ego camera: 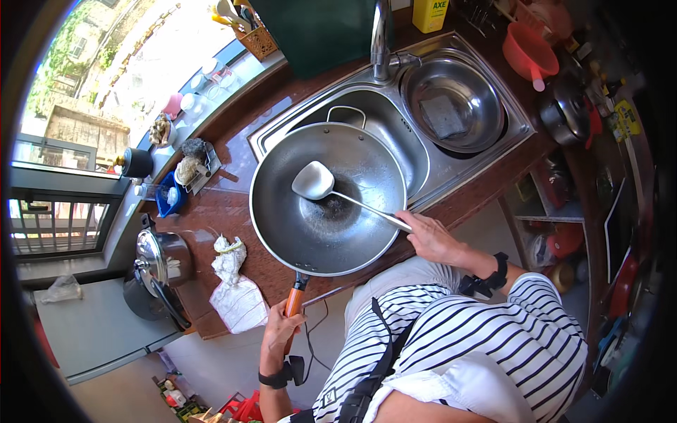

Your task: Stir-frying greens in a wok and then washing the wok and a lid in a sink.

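A large metal wok (pixel 280 222) spans the counter and the near part of the steel sink basin (pixel 391 121). My left hand (pixel 280 328) is closed around its orange-and-dark handle (pixel 295 301). In my right hand (pixel 431 238), at the wok's right rim, is the handle of a metal wok spatula (pixel 314 181). The spatula's broad blade lies over the inside of the wok, near its middle. Small wet-looking spots show on the wok's inner surface. A loop handle (pixel 346 108) stands at the wok's far rim, over the basin.
A steel bowl (pixel 486 106) holding a grey cloth or pad sits in the right basin, beside the faucet (pixel 381 47). Left of the wok are a white cloth (pixel 240 306), a pressure cooker (pixel 164 259) and a scrubber rack (pixel 206 169). A red ladle (pixel 529 50) lies farther right.
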Demonstrator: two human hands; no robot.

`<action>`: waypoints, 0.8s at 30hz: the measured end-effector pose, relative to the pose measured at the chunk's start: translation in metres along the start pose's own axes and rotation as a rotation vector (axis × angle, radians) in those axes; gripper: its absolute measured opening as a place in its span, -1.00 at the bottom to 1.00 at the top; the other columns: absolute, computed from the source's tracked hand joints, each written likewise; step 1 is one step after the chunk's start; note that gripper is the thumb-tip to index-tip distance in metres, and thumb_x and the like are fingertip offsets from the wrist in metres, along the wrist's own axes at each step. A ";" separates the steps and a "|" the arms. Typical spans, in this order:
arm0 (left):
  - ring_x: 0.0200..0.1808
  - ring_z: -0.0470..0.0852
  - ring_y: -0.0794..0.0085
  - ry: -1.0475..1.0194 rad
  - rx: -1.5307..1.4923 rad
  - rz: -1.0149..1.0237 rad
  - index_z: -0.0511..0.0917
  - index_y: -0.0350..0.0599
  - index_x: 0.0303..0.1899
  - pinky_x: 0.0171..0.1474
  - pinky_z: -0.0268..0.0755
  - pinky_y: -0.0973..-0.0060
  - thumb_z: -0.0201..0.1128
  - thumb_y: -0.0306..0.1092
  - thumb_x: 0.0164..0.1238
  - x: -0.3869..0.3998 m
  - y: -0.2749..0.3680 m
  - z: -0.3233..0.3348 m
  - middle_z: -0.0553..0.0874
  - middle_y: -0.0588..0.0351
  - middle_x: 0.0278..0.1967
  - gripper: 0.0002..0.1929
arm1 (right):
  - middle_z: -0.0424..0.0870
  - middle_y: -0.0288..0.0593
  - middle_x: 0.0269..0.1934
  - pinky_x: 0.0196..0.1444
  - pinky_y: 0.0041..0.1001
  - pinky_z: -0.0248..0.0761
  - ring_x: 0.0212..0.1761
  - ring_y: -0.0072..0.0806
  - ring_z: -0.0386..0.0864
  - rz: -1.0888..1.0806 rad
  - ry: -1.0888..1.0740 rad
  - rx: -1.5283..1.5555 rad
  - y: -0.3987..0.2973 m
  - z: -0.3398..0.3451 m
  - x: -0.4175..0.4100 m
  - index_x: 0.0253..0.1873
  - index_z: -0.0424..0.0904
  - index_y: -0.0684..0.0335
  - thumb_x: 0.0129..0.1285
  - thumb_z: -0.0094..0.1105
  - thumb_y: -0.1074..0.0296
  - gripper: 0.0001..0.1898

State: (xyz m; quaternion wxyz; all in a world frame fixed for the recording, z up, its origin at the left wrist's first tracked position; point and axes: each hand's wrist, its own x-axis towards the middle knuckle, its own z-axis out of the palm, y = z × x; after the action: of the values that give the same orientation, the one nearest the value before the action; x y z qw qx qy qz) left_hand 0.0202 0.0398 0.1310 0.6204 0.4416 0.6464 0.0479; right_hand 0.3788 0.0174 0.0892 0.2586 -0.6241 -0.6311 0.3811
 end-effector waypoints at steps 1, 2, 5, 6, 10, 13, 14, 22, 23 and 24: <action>-0.72 0.38 0.62 -0.007 -0.005 0.004 0.42 -0.21 -0.38 -0.65 0.25 0.67 0.24 -0.53 -0.09 0.000 -0.006 0.002 0.44 0.25 -0.65 -0.80 | 0.45 0.21 -0.17 -0.14 -0.12 0.34 -0.13 0.10 0.44 0.003 0.001 -0.009 -0.003 0.002 -0.001 0.13 0.19 0.33 0.03 -0.05 0.63 -0.52; -0.72 0.38 0.61 0.024 0.015 0.008 0.41 -0.21 -0.40 -0.65 0.25 0.66 0.23 -0.53 -0.10 0.000 -0.012 0.005 0.44 0.25 -0.65 -0.81 | 0.44 0.21 -0.16 -0.14 -0.12 0.34 -0.14 0.10 0.45 0.027 -0.063 -0.012 -0.009 0.004 -0.001 0.14 0.19 0.32 0.04 -0.03 0.62 -0.51; -0.70 0.40 0.61 0.079 0.024 0.023 0.40 -0.21 -0.46 -0.63 0.26 0.65 0.17 -0.52 -0.10 -0.002 -0.026 0.014 0.43 0.24 -0.66 -0.87 | 0.44 0.17 -0.13 -0.09 -0.17 0.34 -0.11 0.04 0.45 0.039 -0.163 -0.031 -0.010 0.001 -0.004 0.16 0.24 0.26 0.16 0.01 0.42 -0.57; -0.70 0.41 0.61 0.097 0.045 0.027 0.41 -0.22 -0.45 -0.63 0.26 0.65 0.16 -0.52 -0.11 -0.002 -0.028 0.017 0.44 0.23 -0.66 -0.88 | 0.45 0.15 -0.12 -0.06 -0.20 0.33 -0.08 0.00 0.45 0.021 -0.259 -0.079 -0.013 -0.007 0.000 0.14 0.28 0.26 0.20 -0.01 0.30 -0.59; -0.70 0.41 0.60 0.169 0.136 0.041 0.43 -0.25 -0.44 -0.62 0.27 0.64 0.14 -0.52 -0.12 0.001 -0.039 0.022 0.44 0.23 -0.65 -0.87 | 0.50 0.13 -0.11 0.03 -0.27 0.32 -0.03 -0.09 0.46 0.051 -0.284 -0.232 -0.003 -0.051 0.043 0.07 0.41 0.29 0.27 -0.09 0.07 -0.57; -0.69 0.41 0.60 0.187 0.154 0.012 0.45 -0.25 -0.42 -0.62 0.28 0.63 0.13 -0.51 -0.13 0.004 -0.040 0.022 0.45 0.23 -0.65 -0.86 | 0.50 0.19 -0.07 0.03 -0.23 0.31 -0.01 -0.01 0.45 -0.038 -0.136 -0.255 0.013 -0.083 0.111 0.08 0.35 0.38 0.22 -0.01 0.09 -0.52; -0.69 0.41 0.60 0.176 0.168 0.026 0.45 -0.25 -0.42 -0.62 0.28 0.63 0.13 -0.51 -0.13 0.008 -0.040 0.022 0.45 0.23 -0.65 -0.86 | 0.48 0.21 -0.05 0.05 -0.24 0.30 0.02 0.00 0.43 -0.037 -0.066 -0.229 0.018 -0.093 0.134 0.10 0.32 0.41 0.21 0.01 0.08 -0.49; -0.67 0.42 0.57 0.178 0.110 0.051 0.42 -0.29 -0.38 -0.62 0.29 0.63 0.11 -0.53 -0.13 0.024 -0.037 0.036 0.44 0.19 -0.61 -0.82 | 0.51 0.03 -0.08 -0.07 -0.45 0.37 -0.09 -0.30 0.48 -0.014 -0.072 0.341 0.056 -0.062 0.280 0.19 0.23 0.42 0.00 0.24 0.09 -0.28; -0.68 0.41 0.57 0.184 0.077 0.060 0.41 -0.29 -0.38 -0.63 0.29 0.63 0.10 -0.54 -0.13 0.021 -0.037 0.040 0.44 0.19 -0.61 -0.82 | 0.52 0.03 -0.13 -0.12 -0.44 0.36 -0.13 -0.31 0.48 -0.033 -0.055 0.368 0.050 -0.055 0.278 0.11 0.34 0.43 -0.06 0.26 0.17 -0.36; -0.69 0.41 0.57 0.192 0.021 0.083 0.42 -0.29 -0.41 -0.65 0.28 0.63 0.13 -0.53 -0.13 0.019 -0.039 0.043 0.45 0.19 -0.63 -0.84 | 0.54 0.00 -0.19 -0.17 -0.42 0.36 -0.18 -0.33 0.48 -0.135 -0.051 0.345 0.046 -0.059 0.273 0.02 0.41 0.42 -0.08 0.28 0.20 -0.44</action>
State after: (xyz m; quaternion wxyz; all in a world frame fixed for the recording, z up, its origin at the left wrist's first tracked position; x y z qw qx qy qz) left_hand 0.0393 0.0075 0.0826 0.5485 0.4680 0.6844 0.1088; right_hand 0.4299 0.2920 0.0456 0.3708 -0.5169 -0.6030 0.4813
